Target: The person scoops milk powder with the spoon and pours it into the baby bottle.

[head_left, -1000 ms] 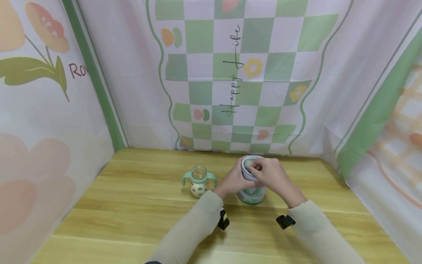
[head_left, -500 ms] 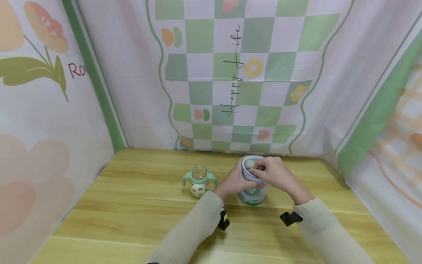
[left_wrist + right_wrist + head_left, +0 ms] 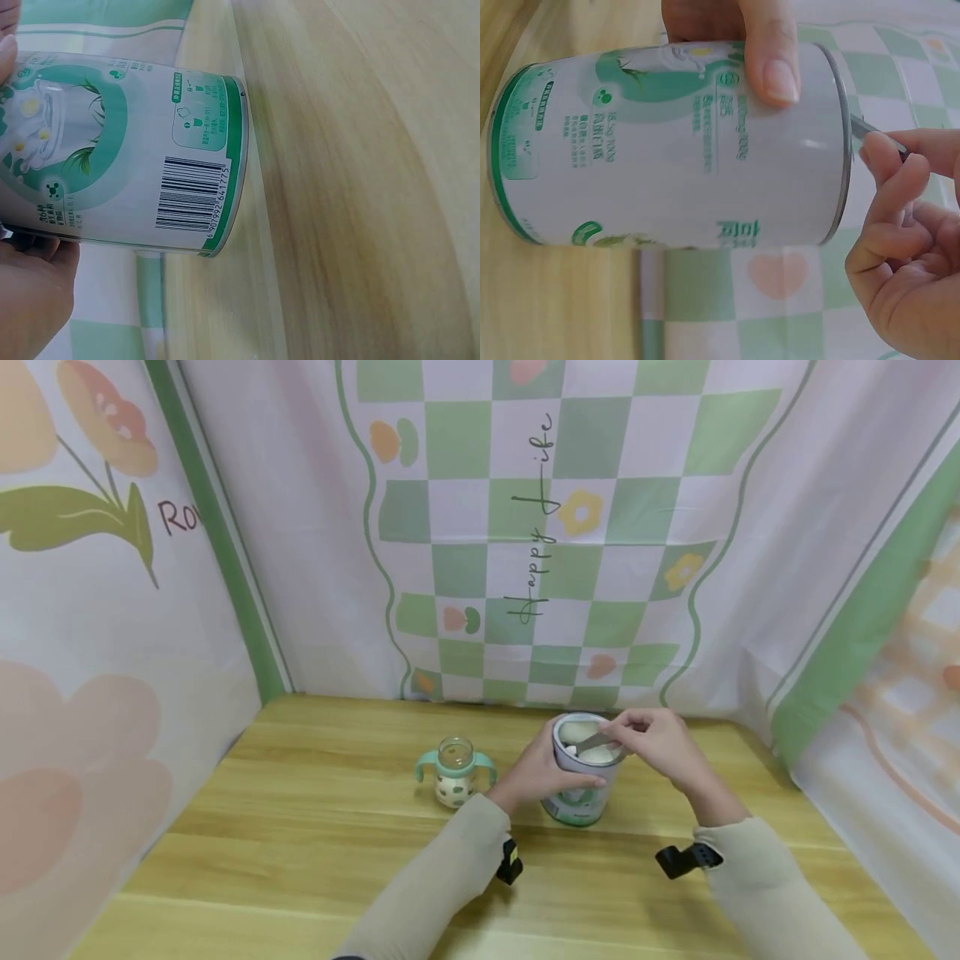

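Observation:
A white and green milk powder can (image 3: 579, 799) stands on the wooden table with its top open. Pale powder (image 3: 583, 732) shows inside. My left hand (image 3: 536, 768) grips the can near its rim from the left, thumb across the front; the label and barcode face the left wrist view. At the right side of the opening, my right hand (image 3: 660, 752) pinches the thin grey handle of a spoon (image 3: 596, 741) between thumb and finger. The spoon slants down left into the can, a whitish lump at its low end. Left of the can is a baby bottle (image 3: 454, 789), uncapped.
The bottle has two mint green handles (image 3: 426, 765) and a clear open neck. A printed checkered cloth (image 3: 517, 568) hangs behind the table (image 3: 300, 843), close to the can. More printed cloth hangs on the left and right sides.
My right hand has moved right and slightly up, from over the can's opening to beside its rim. The spoon handle now shows across the opening. The left hand keeps its grip.

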A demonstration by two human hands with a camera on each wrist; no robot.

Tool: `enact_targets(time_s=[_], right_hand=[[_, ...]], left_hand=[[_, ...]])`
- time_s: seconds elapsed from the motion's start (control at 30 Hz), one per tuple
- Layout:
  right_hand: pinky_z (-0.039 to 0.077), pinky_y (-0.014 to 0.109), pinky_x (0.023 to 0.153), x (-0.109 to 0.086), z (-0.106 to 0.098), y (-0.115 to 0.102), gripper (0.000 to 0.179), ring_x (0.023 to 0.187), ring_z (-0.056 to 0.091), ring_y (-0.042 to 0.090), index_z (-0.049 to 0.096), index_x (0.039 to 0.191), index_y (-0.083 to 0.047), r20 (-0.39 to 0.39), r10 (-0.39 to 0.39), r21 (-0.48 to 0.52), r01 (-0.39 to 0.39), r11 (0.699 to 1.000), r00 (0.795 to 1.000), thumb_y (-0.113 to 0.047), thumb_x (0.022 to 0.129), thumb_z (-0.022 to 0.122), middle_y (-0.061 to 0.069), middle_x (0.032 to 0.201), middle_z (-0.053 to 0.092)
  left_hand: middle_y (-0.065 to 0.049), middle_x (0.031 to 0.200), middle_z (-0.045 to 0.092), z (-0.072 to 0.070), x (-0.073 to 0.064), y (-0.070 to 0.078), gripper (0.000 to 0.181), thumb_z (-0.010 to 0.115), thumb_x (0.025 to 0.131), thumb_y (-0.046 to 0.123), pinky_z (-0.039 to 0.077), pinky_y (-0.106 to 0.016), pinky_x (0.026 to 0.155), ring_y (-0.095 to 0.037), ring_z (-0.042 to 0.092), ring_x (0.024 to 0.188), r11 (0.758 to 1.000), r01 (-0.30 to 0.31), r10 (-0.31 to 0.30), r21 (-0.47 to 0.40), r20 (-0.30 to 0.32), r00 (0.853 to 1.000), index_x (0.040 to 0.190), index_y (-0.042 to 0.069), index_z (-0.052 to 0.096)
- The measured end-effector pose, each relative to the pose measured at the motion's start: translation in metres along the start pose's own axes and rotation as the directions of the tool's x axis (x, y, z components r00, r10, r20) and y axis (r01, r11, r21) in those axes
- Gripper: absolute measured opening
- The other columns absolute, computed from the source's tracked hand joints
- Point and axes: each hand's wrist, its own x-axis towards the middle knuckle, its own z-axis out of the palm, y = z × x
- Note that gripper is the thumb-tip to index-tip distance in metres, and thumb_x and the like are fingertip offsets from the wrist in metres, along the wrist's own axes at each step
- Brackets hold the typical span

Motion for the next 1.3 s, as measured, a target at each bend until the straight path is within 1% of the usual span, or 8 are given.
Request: enact_targets(time_s=[0.1, 0.2, 0.3, 0.43, 0.63, 0.9, 1.1, 1.3], right_hand=[[0.044, 0.030, 0.059, -0.002, -0.003, 0.005, 0.041, 0.067, 0.053, 0.017, 0.072, 0.093, 0.001, 0.005, 0.072, 0.081, -0.072, 0.994, 0.997, -0.040, 0.097, 0.067, 0.006, 0.075, 0.065], [0.042, 0.029, 0.057, -0.004, -0.004, 0.009, 0.045, 0.064, 0.049, 0.014, 0.071, 0.096, 0.004, -0.002, 0.108, 0.141, -0.106, 0.984, 0.994, -0.041, 0.097, 0.067, 0.004, 0.074, 0.065], [0.043, 0.028, 0.057, -0.007, -0.003, 0.013, 0.045, 0.067, 0.052, 0.016, 0.071, 0.097, 0.003, -0.049, 0.085, 0.137, -0.077, 0.988, 0.995, -0.041, 0.097, 0.066, 0.005, 0.077, 0.067], [0.044, 0.029, 0.055, -0.011, 0.000, 0.017, 0.043, 0.070, 0.055, 0.019, 0.073, 0.094, -0.002, -0.124, 0.023, 0.052, -0.016, 0.998, 0.992, -0.045, 0.097, 0.065, 0.006, 0.079, 0.067], [0.042, 0.029, 0.050, -0.014, 0.006, 0.018, 0.039, 0.062, 0.051, 0.018, 0.073, 0.089, -0.007, -0.201, -0.041, -0.015, 0.039, 0.999, 0.979, -0.045, 0.097, 0.066, 0.007, 0.075, 0.064], [0.040, 0.028, 0.049, -0.015, 0.012, 0.022, 0.031, 0.058, 0.048, 0.017, 0.073, 0.086, -0.010, -0.256, -0.076, -0.041, 0.068, 0.997, 0.964, -0.039, 0.096, 0.069, 0.005, 0.069, 0.060], [0.039, 0.027, 0.048, -0.016, 0.011, 0.024, 0.032, 0.057, 0.046, 0.015, 0.073, 0.085, -0.008, -0.289, -0.056, 0.009, 0.061, 0.998, 0.956, -0.038, 0.095, 0.070, 0.007, 0.069, 0.061], [0.038, 0.026, 0.049, -0.017, 0.011, 0.024, 0.032, 0.058, 0.046, 0.015, 0.073, 0.084, -0.007, -0.315, -0.051, 0.012, 0.058, 0.998, 0.948, -0.037, 0.095, 0.071, 0.009, 0.070, 0.062]], left_hand=[[0.009, 0.136, 0.048, 0.000, 0.000, 0.000, 0.092, 0.089, 0.079, 0.023, 0.046, -0.030, 0.097, -0.007, 0.054, 0.116, 1.000, 0.004, -0.004, 0.008, 0.001, 1.000, 0.151, 0.024, 0.032], [0.010, 0.135, 0.049, 0.000, 0.000, 0.000, 0.090, 0.089, 0.079, 0.024, 0.046, -0.030, 0.098, -0.007, 0.054, 0.116, 1.000, -0.004, 0.004, -0.004, 0.004, 1.000, 0.150, 0.024, 0.033], [0.010, 0.134, 0.050, 0.000, 0.000, 0.000, 0.089, 0.089, 0.078, 0.024, 0.046, -0.030, 0.098, -0.007, 0.055, 0.116, 1.000, -0.010, 0.010, -0.008, 0.010, 1.000, 0.149, 0.025, 0.035], [0.010, 0.133, 0.049, -0.001, -0.001, 0.002, 0.090, 0.089, 0.079, 0.024, 0.046, -0.031, 0.098, -0.006, 0.055, 0.115, 1.000, 0.003, -0.003, -0.003, 0.008, 1.000, 0.149, 0.024, 0.034], [0.009, 0.133, 0.050, -0.001, -0.002, 0.005, 0.090, 0.089, 0.079, 0.023, 0.046, -0.031, 0.098, -0.007, 0.054, 0.115, 1.000, 0.001, -0.001, 0.001, -0.001, 1.000, 0.150, 0.022, 0.034], [0.010, 0.133, 0.050, 0.000, -0.002, 0.002, 0.091, 0.089, 0.079, 0.024, 0.046, -0.030, 0.098, -0.006, 0.054, 0.115, 1.000, 0.002, -0.002, 0.004, -0.002, 1.000, 0.150, 0.023, 0.034], [0.010, 0.133, 0.050, 0.000, 0.000, -0.001, 0.090, 0.089, 0.079, 0.023, 0.045, -0.030, 0.098, -0.006, 0.055, 0.115, 1.000, -0.013, 0.013, -0.003, 0.008, 1.000, 0.150, 0.023, 0.034], [0.011, 0.133, 0.050, 0.001, -0.001, -0.002, 0.092, 0.090, 0.078, 0.023, 0.045, -0.030, 0.098, -0.006, 0.055, 0.116, 1.000, 0.016, -0.016, -0.012, 0.000, 1.000, 0.151, 0.025, 0.033]])
